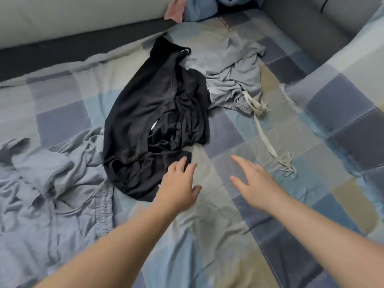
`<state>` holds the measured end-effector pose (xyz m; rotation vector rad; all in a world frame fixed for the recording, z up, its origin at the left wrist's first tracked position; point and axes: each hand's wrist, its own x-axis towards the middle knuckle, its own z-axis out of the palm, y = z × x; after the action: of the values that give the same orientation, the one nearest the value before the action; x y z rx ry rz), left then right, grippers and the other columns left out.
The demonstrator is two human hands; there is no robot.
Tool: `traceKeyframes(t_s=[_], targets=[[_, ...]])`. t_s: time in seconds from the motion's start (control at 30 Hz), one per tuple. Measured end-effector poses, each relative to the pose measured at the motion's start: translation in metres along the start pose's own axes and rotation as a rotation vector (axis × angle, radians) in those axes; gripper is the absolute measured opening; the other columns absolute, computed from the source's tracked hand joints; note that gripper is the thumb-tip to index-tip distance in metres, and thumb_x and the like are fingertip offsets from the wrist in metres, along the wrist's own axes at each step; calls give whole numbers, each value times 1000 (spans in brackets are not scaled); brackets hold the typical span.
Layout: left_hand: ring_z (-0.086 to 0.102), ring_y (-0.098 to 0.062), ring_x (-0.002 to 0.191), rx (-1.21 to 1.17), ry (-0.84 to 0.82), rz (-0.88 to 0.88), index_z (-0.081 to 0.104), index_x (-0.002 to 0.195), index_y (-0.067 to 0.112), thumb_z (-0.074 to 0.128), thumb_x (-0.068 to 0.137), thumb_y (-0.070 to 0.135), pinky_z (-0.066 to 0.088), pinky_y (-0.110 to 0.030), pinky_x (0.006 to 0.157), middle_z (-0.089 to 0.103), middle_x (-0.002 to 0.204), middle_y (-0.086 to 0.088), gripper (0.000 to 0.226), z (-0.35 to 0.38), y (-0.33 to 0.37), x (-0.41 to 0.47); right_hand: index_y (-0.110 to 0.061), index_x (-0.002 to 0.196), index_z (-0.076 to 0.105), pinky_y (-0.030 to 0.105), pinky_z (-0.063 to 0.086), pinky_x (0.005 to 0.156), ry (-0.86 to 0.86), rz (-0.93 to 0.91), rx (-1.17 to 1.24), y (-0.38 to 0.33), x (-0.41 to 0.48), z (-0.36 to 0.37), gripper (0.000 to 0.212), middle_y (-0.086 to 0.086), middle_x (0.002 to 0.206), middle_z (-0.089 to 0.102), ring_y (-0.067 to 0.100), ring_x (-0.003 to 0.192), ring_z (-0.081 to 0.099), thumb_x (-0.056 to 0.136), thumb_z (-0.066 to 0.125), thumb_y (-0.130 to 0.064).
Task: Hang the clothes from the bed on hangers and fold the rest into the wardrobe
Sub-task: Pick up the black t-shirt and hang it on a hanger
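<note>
Left forearm [108,244] and right forearm [332,235], both bare, stretch forward from the bottom edge over the bed. The left hand [178,183] is palm down with straight, slightly spread fingers and holds nothing. Its fingertips lie over the near edge of the black garment [158,113], though I cannot tell whether they touch it. The right hand [255,179] is also flat and spread, thumb out, empty, above bare bedcover [291,204] just beside the left.

A small white label [154,124] shows inside the black garment, with writing too small to read.

The black garment is a thin, smooth fabric crumpled in a heap mid-bed. Touching its far right side are grey jersey sweatpants [230,80], whose gathered waist trails a flat cream drawstring [264,134] with a frayed end. Another grey garment [52,183] lies rumpled at the left. The bedcover is checked in blue, grey and tan squares. A pink cloth [175,9] lies by the padded grey headboard [62,19].
</note>
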<state>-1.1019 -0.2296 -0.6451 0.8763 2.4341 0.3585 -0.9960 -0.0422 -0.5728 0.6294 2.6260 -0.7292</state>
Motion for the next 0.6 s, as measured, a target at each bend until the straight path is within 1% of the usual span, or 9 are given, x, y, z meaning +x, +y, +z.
traceKeyframes(t_s=[0.07,0.1,0.2,0.3,0.33,0.4,0.47,0.53,0.6], targets=[[7,-34,152,96,124,29,21,155,28,58,95,47,21,-50,119,6,168,-8,73,4,-8,67,-27,155,29,44,29,116,29,-23,-11,12,48,15,58,-3,157,39,21,144,33,101,51,-34],[4,-35,152,123,181,10,20,155,31,58,94,49,18,-54,119,4,168,-7,74,6,-13,97,-27,154,30,44,30,115,41,-44,-28,17,71,22,58,-3,156,40,22,143,34,100,52,-33],[-4,-31,154,133,307,-94,18,155,42,45,95,58,10,-63,118,2,169,1,68,25,-35,151,-29,153,33,46,31,115,86,-129,-52,28,128,39,59,-3,155,41,24,141,36,98,56,-28],[6,-28,154,206,498,-84,27,153,43,40,96,50,16,-63,118,14,167,3,59,58,-60,162,-35,154,31,48,29,116,106,-224,-44,31,183,58,67,-7,159,34,21,143,31,95,60,-25],[10,-27,154,204,526,-76,30,152,43,40,95,48,18,-62,117,18,166,3,58,64,-64,167,-38,154,30,47,28,116,115,-244,-64,34,199,64,68,-8,160,31,20,144,29,94,61,-25],[11,-26,154,213,519,-77,30,151,43,37,93,47,18,-61,117,19,166,3,58,67,-67,171,-40,150,38,43,27,109,148,-268,-114,34,224,69,64,-9,161,31,19,140,29,93,62,-26],[7,-25,154,218,487,-92,27,151,44,34,94,48,16,-61,118,16,167,4,57,63,-65,172,-34,139,57,42,32,102,237,-289,-94,32,242,66,48,-8,154,43,24,132,39,92,62,-22],[5,-25,154,215,460,-100,27,151,44,32,95,49,15,-60,119,14,167,4,57,61,-62,171,-22,121,72,46,43,97,345,-324,-21,31,253,66,33,-2,139,60,32,118,52,92,61,-12],[6,-25,154,214,457,-109,29,151,44,33,96,50,15,-60,119,15,167,3,56,62,-63,170,-14,109,77,51,49,88,432,-366,6,31,258,70,25,3,127,68,37,106,59,91,62,-7]])
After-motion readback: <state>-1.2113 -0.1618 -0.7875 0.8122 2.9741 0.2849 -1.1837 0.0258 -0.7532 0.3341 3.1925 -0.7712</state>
